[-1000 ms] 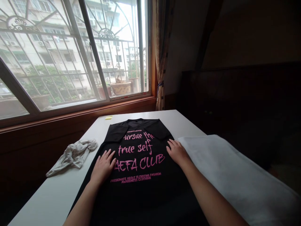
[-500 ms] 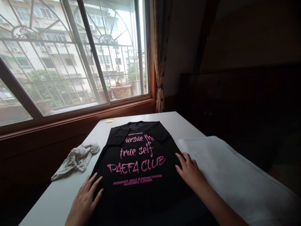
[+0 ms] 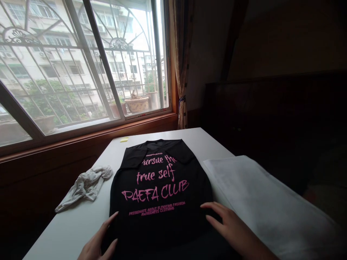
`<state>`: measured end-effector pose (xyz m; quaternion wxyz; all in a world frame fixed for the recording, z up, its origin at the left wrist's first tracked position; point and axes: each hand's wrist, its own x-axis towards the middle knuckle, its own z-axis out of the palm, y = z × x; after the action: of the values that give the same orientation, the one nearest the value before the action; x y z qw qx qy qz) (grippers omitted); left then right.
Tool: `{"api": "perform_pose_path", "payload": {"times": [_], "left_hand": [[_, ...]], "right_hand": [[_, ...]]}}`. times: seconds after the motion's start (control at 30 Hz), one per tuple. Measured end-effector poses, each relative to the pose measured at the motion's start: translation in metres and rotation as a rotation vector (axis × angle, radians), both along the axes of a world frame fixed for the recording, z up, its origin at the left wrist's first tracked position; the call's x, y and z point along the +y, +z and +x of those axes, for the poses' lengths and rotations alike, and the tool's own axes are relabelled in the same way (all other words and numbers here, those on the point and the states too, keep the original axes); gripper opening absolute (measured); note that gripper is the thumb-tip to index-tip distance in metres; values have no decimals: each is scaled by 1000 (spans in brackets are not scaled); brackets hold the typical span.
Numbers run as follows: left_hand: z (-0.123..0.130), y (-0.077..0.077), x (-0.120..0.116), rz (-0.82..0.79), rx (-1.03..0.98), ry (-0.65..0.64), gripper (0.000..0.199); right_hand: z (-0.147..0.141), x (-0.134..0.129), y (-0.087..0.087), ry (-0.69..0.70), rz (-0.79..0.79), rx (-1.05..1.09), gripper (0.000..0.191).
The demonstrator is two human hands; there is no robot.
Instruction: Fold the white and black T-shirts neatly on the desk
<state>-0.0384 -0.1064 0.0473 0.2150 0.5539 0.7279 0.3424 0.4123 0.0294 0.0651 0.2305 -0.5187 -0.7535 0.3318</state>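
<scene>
A black T-shirt (image 3: 162, 231) with pink lettering lies face up on the white table, its sleeves folded in over the front. At its lower left edge is my left hand (image 3: 100, 240), thumb and forefinger apart, with nothing seen between them. My right hand (image 3: 226, 220) rests at the shirt's right edge, thumb and forefinger parted over the black cloth. The other fingers of both hands are mostly hidden beneath or behind.
A crumpled white cloth (image 3: 86, 186) lies on the left side of the white table (image 3: 214, 142). Translucent white sheeting (image 3: 260, 198) covers the right side. A yellow note (image 3: 124, 139) sits at the far edge, below a window and curtain (image 3: 182, 72).
Both hands have slid down along the shirt's sides toward me. The shirt's right side edge now shows more fully. The view has shifted slightly.
</scene>
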Motion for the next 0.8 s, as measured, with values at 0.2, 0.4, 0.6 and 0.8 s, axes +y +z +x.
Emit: {"api": "perform_pose_path", "payload": {"times": [0.2, 0.4, 0.6, 0.8], "left_hand": [[96, 33, 62, 42, -237, -196, 67], [145, 43, 109, 32, -402, -267, 53], [143, 32, 122, -24, -529, -345, 48], [121, 33, 139, 61, -509, -398, 41]], "right_hand": [[-73, 15, 20, 171, -30, 193, 28], [-98, 15, 14, 336, -224, 311, 49], [-102, 6, 6, 226, -210, 335, 32], [-102, 2, -11, 121, -178, 381, 36]]}}
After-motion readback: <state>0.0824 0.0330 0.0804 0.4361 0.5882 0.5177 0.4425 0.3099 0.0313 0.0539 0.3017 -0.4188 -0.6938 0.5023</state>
